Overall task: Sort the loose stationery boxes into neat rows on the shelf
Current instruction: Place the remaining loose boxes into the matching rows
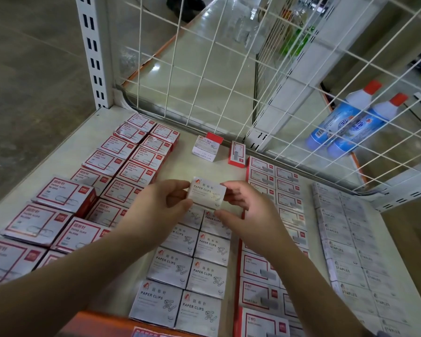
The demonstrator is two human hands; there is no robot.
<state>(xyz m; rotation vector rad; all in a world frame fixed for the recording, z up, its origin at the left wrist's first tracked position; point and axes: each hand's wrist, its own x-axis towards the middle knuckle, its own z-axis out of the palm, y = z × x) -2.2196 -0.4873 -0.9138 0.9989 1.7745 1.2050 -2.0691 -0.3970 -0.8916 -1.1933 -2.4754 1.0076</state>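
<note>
Shelf (66,152) mostly filled with neat rows; both hands (206,207) pinched one paper clips box (206,195); two loose boxes (221,150) at back remained unsorted

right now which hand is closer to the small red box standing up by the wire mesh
Right. The right hand is just in front of the small red box, slightly to its right. The left hand is further to the left. Both grip a paper clips box.

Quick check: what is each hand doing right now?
Left hand: pinches the left end of a paper clips box.
Right hand: pinches the same box's right end.
</note>
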